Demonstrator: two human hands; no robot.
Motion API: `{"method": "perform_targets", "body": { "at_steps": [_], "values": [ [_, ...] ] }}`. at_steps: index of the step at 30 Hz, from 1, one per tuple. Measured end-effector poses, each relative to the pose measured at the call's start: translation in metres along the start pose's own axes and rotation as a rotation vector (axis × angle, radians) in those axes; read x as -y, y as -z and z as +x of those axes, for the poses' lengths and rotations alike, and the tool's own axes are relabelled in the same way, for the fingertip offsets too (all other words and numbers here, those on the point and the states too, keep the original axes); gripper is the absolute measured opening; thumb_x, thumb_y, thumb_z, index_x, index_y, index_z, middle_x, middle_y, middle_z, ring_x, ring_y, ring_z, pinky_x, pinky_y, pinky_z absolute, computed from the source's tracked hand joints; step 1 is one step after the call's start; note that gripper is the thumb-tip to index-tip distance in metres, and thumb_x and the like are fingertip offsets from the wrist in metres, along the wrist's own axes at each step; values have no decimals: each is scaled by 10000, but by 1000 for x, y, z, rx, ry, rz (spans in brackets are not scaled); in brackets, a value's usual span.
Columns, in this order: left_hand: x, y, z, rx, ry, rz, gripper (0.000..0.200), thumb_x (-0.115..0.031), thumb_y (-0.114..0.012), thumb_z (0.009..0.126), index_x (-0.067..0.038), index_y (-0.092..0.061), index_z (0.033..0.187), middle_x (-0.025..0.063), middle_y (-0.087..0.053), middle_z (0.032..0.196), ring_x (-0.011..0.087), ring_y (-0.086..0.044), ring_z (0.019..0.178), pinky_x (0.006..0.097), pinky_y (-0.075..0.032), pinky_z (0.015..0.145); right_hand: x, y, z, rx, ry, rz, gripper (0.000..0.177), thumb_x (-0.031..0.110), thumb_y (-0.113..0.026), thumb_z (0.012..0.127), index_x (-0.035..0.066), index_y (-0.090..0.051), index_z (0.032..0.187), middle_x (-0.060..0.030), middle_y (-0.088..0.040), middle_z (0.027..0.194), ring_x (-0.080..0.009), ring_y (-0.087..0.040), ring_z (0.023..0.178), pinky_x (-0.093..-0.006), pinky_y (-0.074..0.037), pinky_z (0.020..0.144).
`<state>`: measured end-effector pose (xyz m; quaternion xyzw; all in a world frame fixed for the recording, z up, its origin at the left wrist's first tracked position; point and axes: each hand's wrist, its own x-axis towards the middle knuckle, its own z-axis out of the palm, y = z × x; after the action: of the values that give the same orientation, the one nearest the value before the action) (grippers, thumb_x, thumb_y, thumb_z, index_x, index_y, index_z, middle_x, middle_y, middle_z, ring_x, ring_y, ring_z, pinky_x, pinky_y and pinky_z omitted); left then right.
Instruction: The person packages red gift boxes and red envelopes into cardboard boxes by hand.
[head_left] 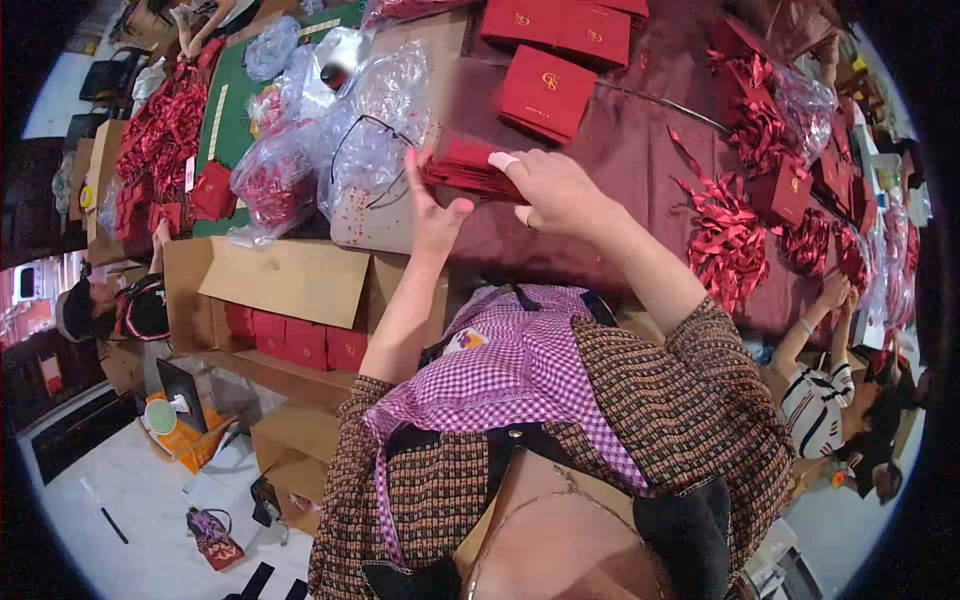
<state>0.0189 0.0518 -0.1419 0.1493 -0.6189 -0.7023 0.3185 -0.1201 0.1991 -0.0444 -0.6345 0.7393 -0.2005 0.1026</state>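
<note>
A stack of thin red pieces (470, 172), perhaps flat cards or envelopes, is on the dark red tablecloth in front of me. My right hand (565, 195) closes around its right end, fingers over the top and thumb at the near side. At the left end is my left hand (434, 215), its thumb and fingers spread apart beside the stack. A pair of black-framed glasses (372, 122) lies just beyond that hand on clear plastic wrap. Behind the stack sits a red box with gold lettering (545, 95).
More red boxes (590, 35) stand at the back. An open carton (285, 280) holding red boxes is at my left. Red ribbons (725, 240) lie in piles on the right, and plastic bags (275, 185) on the left. Co-workers' hands (835, 295) are at the right edge.
</note>
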Motion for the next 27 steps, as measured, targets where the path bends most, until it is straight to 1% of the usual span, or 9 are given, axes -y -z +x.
{"method": "perform_targets", "body": {
  "at_steps": [3,5,11,13,19,20,21,26,27],
  "values": [
    [24,-2,-7,-34,-8,80,1273,-543,-793,596,13,-14,1435,181,-245,1429,257,-284,1312,370,-251,1084,-17,-16,-3,73,11,-30,696,170,-708,684,5,-371,1271,-215,-531,1146,-372,-521,1045,-433,-438,867],
    [45,3,-14,-32,55,81,1238,-484,-799,634,-12,9,1445,131,-239,1441,223,-290,1303,358,-224,1092,-25,-34,-2,211,-38,-22,787,189,-727,676,-17,-326,1321,-221,-521,1157,-355,-511,1073,-428,-430,872],
    [21,-9,-9,-131,71,109,1207,-435,-822,628,-4,-39,1439,190,-232,1437,269,-273,1316,368,-235,1090,-20,-36,-8,154,-73,-53,950,309,-777,641,-44,-267,1362,-245,-533,1153,-384,-531,1046,-447,-437,852],
    [27,-9,-5,-128,21,349,1006,-188,-783,714,2,-97,1425,183,-306,1382,262,-348,1257,368,-293,1058,-14,-41,-8,128,-69,-72,968,315,-784,624,-41,-267,1360,-250,-538,1124,-386,-531,1033,-451,-436,861],
    [20,-19,2,-166,88,279,915,-197,-729,753,14,-139,1420,165,-455,1250,220,-470,1146,351,-393,966,-20,-45,6,73,-90,-12,638,71,-629,660,-9,-388,1245,-231,-584,979,-388,-576,910,-459,-468,800],
    [6,-20,3,-109,173,45,920,-193,-737,748,14,-146,1422,160,-456,1265,208,-475,1142,342,-389,971,-28,-44,7,36,-38,0,607,60,-627,652,-8,-412,1215,-228,-591,959,-387,-581,892,-456,-471,792],
    [15,-13,2,-90,61,237,934,-202,-752,737,13,-154,1421,167,-443,1285,209,-486,1129,335,-388,971,-32,-42,9,2,5,10,577,49,-625,643,-6,-436,1185,-225,-598,939,-385,-586,874,-453,-475,784],
    [4,20,-1,165,-44,327,1106,-259,-839,610,-5,-151,1438,176,-261,1467,248,-225,1375,358,-192,1119,-17,-2,23,214,73,92,567,44,-640,631,70,-473,1172,-193,-606,1012,-381,-582,937,-445,-472,797],
    [1,24,-3,196,-29,326,1096,-245,-857,578,-3,-202,1422,166,-324,1435,253,-297,1342,358,-254,1096,-14,0,26,270,112,94,569,51,-649,629,62,-472,1171,-195,-605,1005,-384,-581,932,-450,-469,809]
  ]
}}
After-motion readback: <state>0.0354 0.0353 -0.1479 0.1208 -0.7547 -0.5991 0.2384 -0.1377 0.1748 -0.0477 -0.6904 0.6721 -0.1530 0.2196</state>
